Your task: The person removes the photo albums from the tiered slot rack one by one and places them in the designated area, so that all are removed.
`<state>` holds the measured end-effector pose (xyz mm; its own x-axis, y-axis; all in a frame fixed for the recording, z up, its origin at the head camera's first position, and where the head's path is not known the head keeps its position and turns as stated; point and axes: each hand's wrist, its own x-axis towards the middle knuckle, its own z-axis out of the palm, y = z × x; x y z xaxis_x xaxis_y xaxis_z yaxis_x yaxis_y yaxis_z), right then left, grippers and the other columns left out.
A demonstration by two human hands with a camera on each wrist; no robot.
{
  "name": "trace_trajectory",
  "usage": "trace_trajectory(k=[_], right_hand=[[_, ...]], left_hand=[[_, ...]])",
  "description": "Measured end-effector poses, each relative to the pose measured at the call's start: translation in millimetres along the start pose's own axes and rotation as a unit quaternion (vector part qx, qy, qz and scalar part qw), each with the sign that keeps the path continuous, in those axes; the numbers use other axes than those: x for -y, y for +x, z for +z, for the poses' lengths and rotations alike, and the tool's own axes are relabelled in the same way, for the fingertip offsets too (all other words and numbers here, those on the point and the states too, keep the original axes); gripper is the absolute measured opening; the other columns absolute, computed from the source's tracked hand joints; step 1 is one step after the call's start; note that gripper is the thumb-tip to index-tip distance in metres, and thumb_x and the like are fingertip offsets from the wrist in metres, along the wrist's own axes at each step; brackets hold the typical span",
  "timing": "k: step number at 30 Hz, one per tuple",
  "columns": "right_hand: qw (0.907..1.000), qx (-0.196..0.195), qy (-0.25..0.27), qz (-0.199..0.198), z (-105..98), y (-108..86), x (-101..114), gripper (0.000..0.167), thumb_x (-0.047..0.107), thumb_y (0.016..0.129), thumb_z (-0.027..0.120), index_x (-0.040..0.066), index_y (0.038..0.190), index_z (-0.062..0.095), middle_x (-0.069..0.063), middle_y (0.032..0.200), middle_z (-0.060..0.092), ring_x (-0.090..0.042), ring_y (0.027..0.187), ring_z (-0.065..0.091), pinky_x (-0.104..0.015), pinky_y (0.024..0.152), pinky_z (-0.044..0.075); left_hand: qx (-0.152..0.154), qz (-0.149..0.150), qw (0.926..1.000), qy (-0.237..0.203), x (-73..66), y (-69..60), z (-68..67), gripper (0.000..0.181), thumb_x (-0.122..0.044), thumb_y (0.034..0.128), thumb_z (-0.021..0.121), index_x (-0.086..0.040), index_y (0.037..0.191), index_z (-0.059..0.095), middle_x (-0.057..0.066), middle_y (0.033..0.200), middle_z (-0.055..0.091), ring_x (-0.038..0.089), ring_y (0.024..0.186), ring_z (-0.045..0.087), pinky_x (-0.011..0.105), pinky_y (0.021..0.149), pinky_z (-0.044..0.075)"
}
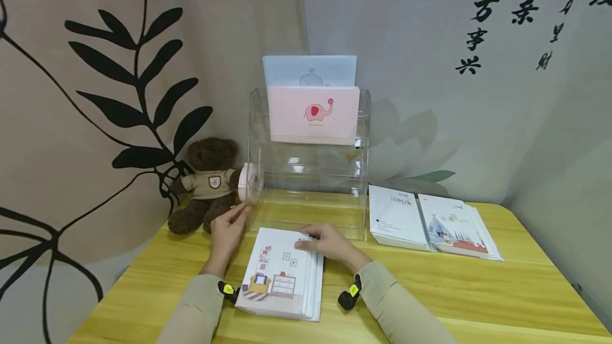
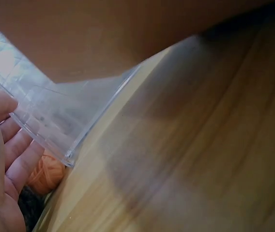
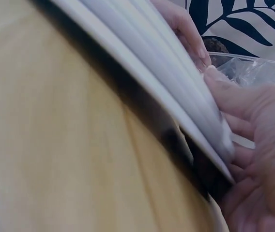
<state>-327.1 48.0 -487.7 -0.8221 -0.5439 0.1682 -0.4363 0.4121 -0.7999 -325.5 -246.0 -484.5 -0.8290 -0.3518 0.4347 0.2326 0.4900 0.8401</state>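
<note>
A clear acrylic rack [image 1: 313, 216] [image 2: 74, 106] stands on the table. At its left front edge my left hand [image 1: 229, 232] [image 2: 2, 154] pinches the panel, thumb on one side and fingers on the other. My right hand [image 1: 332, 246] [image 3: 258, 130] grips a stack of white notebooks [image 1: 282, 275] [image 3: 166, 63] by its upper right corner, the thumb lying on the top cover. The stack is in front of the rack, and its top cover shows a drawn chair and drawers. Its underside is hidden in the head view.
Pink [image 1: 291, 115] and blue notebooks [image 1: 282, 70] stand in the rack's upper tiers. A brown teddy bear [image 1: 207, 185] sits left of it; white notebooks [image 1: 397, 216] lie to its right. An orange yarn ball [image 2: 46, 174] is behind the panel. Patterned cloth hangs behind.
</note>
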Motion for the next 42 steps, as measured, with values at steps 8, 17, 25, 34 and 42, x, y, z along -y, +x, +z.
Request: trace_trajectory(k=[8, 17, 25, 34, 42], right_hand=[[0.9993, -0.006, -0.028, -0.026, 8.0, -2.8, 6.6, 0.050, 0.049, 0.088, 0.076, 0.013, 0.123, 0.074, 0.001, 0.117, 0.073, -0.012, 0.106, 0.065, -0.033, 0.094, 0.052], [0.9980, -0.034, -0.047, -0.027, 14.0, -4.6, 5.7, 0.052, 0.049, 0.088, 0.076, 0.009, 0.122, 0.074, -0.002, 0.116, 0.073, -0.012, 0.101, 0.066, -0.032, 0.088, 0.053], [0.9971, -0.035, -0.048, -0.048, 20.0, -5.6, 6.1, 0.041, 0.044, 0.091, 0.074, 0.014, 0.119, 0.075, 0.002, 0.114, 0.073, -0.009, 0.101, 0.065, -0.029, 0.088, 0.053], [0.9947, -0.038, -0.055, -0.078, 21.0, -7.5, 4.7, 0.027, 0.029, 0.100, 0.064, 0.013, 0.120, 0.073, 0.001, 0.118, 0.071, -0.010, 0.105, 0.065, -0.030, 0.092, 0.052], [0.9958, -0.037, -0.040, -0.074, 17.9, -8.8, 6.1, 0.028, 0.033, 0.094, 0.072, 0.019, 0.118, 0.074, 0.007, 0.115, 0.071, -0.008, 0.100, 0.063, -0.027, 0.089, 0.052]], left_hand=[[0.003, 0.004, 1.0000, -0.004, -0.4, 0.3, 0.6, 0.032, -0.042, 0.0935, 0.072, -0.022, 0.119, 0.077, 0.004, 0.108, 0.076, 0.019, 0.089, 0.071, 0.016, 0.069, 0.050], [0.012, -0.004, 0.9999, -0.006, -1.7, 1.0, 1.3, 0.030, -0.040, 0.0940, 0.072, -0.024, 0.118, 0.077, 0.002, 0.109, 0.076, 0.018, 0.091, 0.072, 0.016, 0.070, 0.052], [0.004, -0.009, 0.9999, 0.004, -1.6, -0.9, -1.5, 0.031, -0.041, 0.0935, 0.073, -0.024, 0.119, 0.077, 0.002, 0.110, 0.075, 0.019, 0.098, 0.071, 0.016, 0.076, 0.050], [0.014, -0.018, 0.9997, 0.012, -3.0, -2.4, -2.4, 0.034, -0.044, 0.0947, 0.070, -0.025, 0.123, 0.075, 0.004, 0.112, 0.075, 0.021, 0.097, 0.071, 0.028, 0.076, 0.056], [0.015, -0.015, 0.9998, 0.007, -2.9, -2.1, -0.8, 0.035, -0.045, 0.0945, 0.070, -0.025, 0.123, 0.075, 0.004, 0.112, 0.075, 0.021, 0.096, 0.071, 0.034, 0.079, 0.057]])
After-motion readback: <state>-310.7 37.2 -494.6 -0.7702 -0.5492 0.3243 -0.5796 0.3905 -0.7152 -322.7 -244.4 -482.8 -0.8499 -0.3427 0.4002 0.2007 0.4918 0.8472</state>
